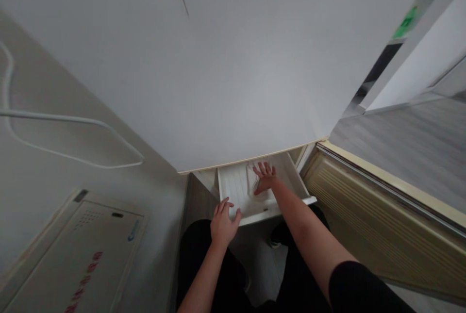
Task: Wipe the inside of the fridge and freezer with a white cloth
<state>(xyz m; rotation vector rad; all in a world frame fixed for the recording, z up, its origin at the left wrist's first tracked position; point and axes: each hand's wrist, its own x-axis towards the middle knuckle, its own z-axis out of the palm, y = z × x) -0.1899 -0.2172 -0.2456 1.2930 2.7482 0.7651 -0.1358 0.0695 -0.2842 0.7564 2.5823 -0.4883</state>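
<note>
Below the edge of a white tabletop [251,75], a white drawer [233,182] stands pulled out. My right hand [266,179] reaches into it with fingers spread, over a pale flat item [252,177] on the drawer floor. Whether the palm touches that item cannot be made out. My left hand [223,222] is at the drawer's front left corner, fingers apart and slightly curled, with nothing in it.
On the left, a white cable [73,119] hangs by the wall above a metal box door [83,255] with red lettering. A yellowish ridged panel [349,206] stands right of the drawer. My legs are beneath it.
</note>
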